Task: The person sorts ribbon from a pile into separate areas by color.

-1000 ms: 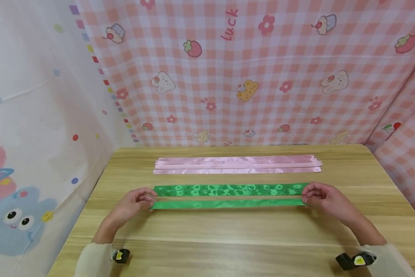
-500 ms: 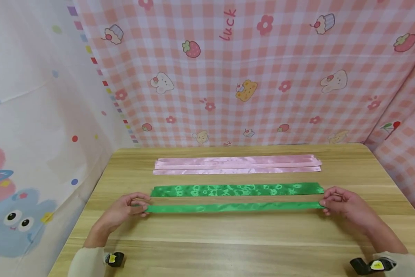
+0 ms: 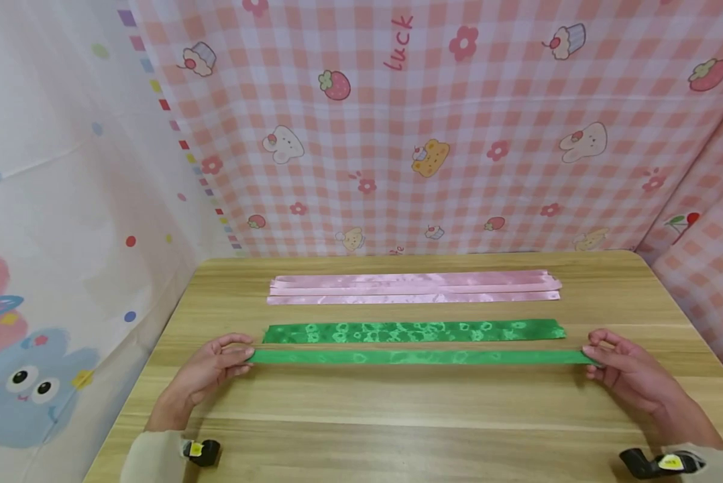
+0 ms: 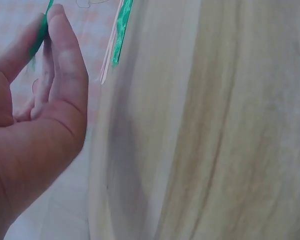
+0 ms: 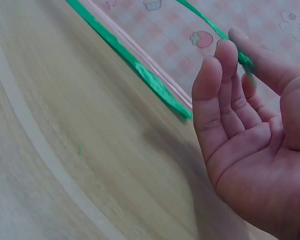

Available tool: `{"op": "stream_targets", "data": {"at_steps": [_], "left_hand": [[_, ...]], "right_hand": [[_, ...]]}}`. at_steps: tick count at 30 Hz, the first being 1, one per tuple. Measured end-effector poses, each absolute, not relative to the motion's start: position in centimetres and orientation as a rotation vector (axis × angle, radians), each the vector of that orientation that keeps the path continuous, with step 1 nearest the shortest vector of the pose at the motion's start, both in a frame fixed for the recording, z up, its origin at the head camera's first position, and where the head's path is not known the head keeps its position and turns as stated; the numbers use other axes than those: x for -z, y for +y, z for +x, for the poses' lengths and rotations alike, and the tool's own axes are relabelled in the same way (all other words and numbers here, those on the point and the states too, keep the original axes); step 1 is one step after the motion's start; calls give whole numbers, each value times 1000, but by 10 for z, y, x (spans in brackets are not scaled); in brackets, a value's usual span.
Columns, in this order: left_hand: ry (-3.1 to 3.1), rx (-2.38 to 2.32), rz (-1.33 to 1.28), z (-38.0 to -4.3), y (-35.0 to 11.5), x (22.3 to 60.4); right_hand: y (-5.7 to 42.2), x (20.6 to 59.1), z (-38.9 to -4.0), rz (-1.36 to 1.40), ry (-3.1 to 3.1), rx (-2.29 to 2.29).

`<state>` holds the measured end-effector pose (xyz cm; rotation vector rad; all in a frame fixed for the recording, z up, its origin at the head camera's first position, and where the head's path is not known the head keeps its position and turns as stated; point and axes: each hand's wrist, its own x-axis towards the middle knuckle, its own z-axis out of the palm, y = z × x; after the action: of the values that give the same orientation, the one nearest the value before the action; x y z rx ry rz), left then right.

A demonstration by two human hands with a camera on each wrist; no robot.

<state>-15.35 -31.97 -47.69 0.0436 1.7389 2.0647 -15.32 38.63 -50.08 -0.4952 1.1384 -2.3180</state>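
A green satin ribbon [image 3: 416, 357] stretches taut and nearly level between my two hands, raised off the tabletop. My left hand [image 3: 207, 369] pinches its left end between thumb and fingertips; the left wrist view shows the thumb [image 4: 22, 52] pressing the ribbon against the index finger. At the other end, my right hand [image 3: 636, 376] pinches the ribbon, and a short frayed tail [image 5: 247, 62] pokes out past the fingers in the right wrist view. Just behind the held strip, another green ribbon [image 3: 410, 331] lies flat on the table, roughly parallel to it.
Several pink satin ribbons [image 3: 410, 278] lie side by side farther back on the wooden table [image 3: 398, 436]. A checked cloth [image 3: 373, 121] hangs behind the table's far edge. A tiny green thread [image 5: 79, 149] lies on the wood.
The hands have moved apart, mostly the right hand going rightward, and the held green ribbon now spans a wider length. The lying green ribbon's ends are now uncovered.
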Motion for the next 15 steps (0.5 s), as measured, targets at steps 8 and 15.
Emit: {"op": "stream_targets", "data": {"at_steps": [8,15], "left_hand": [[1891,-2020,-155,-160,-317,478],[2084,-1891,-312,-165,-311,481]], "right_hand": [[386,501,-156,-214,1714,2257],[375,500,-162,112,2205,1971]]}}
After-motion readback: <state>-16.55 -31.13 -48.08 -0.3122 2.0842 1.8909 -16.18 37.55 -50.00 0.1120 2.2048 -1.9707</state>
